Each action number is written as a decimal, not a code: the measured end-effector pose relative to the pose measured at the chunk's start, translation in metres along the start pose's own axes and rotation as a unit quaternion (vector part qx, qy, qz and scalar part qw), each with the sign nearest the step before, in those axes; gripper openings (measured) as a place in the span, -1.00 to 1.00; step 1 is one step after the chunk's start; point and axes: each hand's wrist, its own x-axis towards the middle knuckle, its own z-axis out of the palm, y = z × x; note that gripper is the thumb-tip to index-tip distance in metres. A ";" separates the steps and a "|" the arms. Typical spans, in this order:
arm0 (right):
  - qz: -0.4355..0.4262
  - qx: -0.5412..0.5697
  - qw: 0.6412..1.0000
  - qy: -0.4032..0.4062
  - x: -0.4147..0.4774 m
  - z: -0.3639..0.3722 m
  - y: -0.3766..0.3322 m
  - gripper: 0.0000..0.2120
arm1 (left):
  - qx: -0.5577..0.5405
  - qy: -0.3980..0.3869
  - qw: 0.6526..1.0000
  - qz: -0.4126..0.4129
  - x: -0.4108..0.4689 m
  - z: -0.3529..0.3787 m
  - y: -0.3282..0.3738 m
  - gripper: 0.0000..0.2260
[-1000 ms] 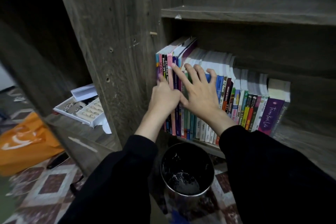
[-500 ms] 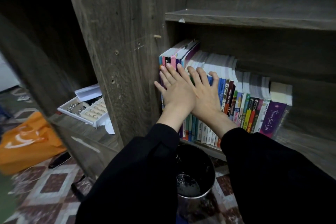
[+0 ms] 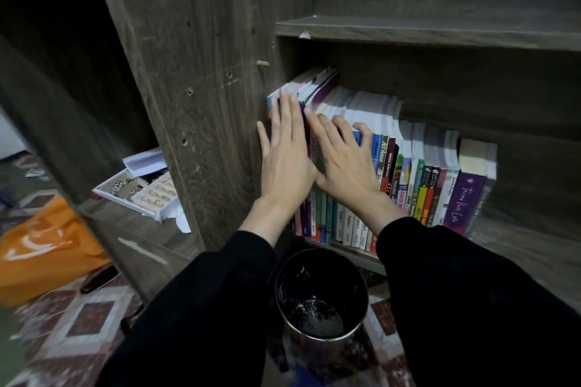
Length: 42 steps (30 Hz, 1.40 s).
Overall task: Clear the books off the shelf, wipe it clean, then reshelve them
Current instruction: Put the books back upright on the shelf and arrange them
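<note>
Both arms reach forward, hands side by side, backs to camera.
left hand (image 3: 287, 160) flat, fingers straight, close together, pointing up; right hand (image 3: 342, 163) just beside it, fingers spread, tips possibly bent a little (blurred). black sleeves (image 3: 220, 308) to both wrists.

Dim corner: dark wood above a patterned floor.
We see a wooden cabinet (image 3: 201, 104) of grey-brown grain, its side panel drilled with small holes, one pale peg (image 3: 262, 63) sticking out. Below is a floor (image 3: 85, 317) of maroon-and-white diamond tiles. A black bin (image 3: 314, 276) stands at the cabinet's foot, an orange bag (image 3: 47, 248) to its left. The light is low.
</note>
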 end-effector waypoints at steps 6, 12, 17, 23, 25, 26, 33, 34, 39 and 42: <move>-0.001 -0.010 1.000 -0.017 -0.001 0.001 -0.001 -0.11 | 0.107 -0.040 0.993 0.019 0.005 0.005 -0.010 -0.14; -0.001 -0.001 0.997 -0.074 -0.001 -0.008 -0.002 -0.12 | 0.076 -0.079 0.994 0.000 0.004 -0.006 -0.001 -0.06; 0.002 0.146 0.988 -0.052 -0.009 -0.032 0.009 -0.27 | -0.047 -0.053 0.997 -0.043 0.003 -0.012 0.021 -0.25; 0.164 0.120 0.976 0.079 -0.064 -0.044 0.062 -0.37 | -0.088 0.054 0.990 0.093 -0.012 0.021 0.083 -0.46; 0.268 0.101 0.953 0.097 -0.083 -0.048 0.084 -0.35 | -0.082 0.022 0.986 0.144 -0.017 0.039 0.103 -0.49; 0.336 0.107 0.931 0.096 -0.091 -0.050 0.095 -0.32 | -0.087 -0.012 0.983 0.159 -0.019 0.047 0.111 -0.49; 0.459 0.314 0.814 -0.165 -0.115 -0.045 0.146 -0.12 | -0.027 -0.205 0.976 0.076 -0.013 0.082 0.137 -0.20; 0.452 0.312 0.816 -0.182 -0.114 -0.044 0.147 -0.11 | -0.002 -0.210 0.976 0.063 -0.014 0.086 0.140 -0.17; 0.420 0.282 0.836 -0.213 -0.114 -0.045 0.153 -0.11 | 0.043 -0.201 0.979 0.009 -0.015 0.105 0.151 -0.06; 0.409 0.297 0.839 -0.201 -0.119 -0.048 0.158 -0.17 | -0.008 -0.168 0.986 -0.001 -0.014 0.110 0.152 -0.10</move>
